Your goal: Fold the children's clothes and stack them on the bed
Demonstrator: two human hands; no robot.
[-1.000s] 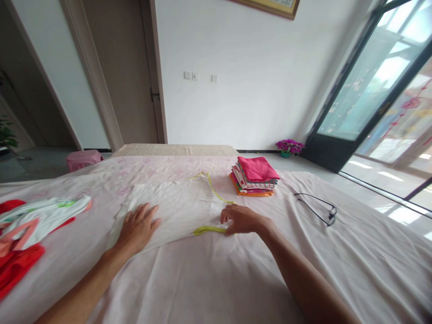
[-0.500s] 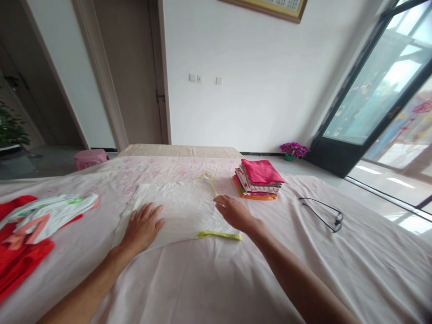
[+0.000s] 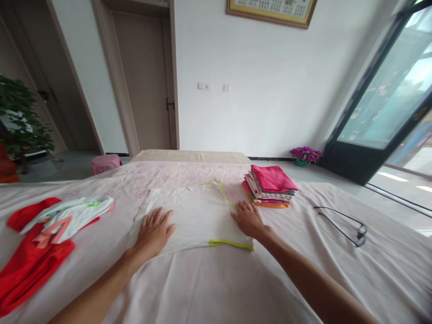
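Daylight is entering through the glass door [image 3: 374, 108] at the right, whose upper panes are glaring nearly white, while bright patches are shining on the floor [image 3: 344, 173] beside it. The white wall [image 3: 263, 90] is glowing evenly, dimming toward the door frame. The brown doors at the left are sitting in shade. On the pale cloth [image 3: 216, 288], soft shadows are marking the folds, and its near right corner is blurring and darkening. The wide lens is stretching and tilting things toward the edges; fine detail is looking soft throughout.

I count two hands [image 3: 154, 234], one white garment [image 3: 195, 216], three wall switches [image 3: 226, 87].
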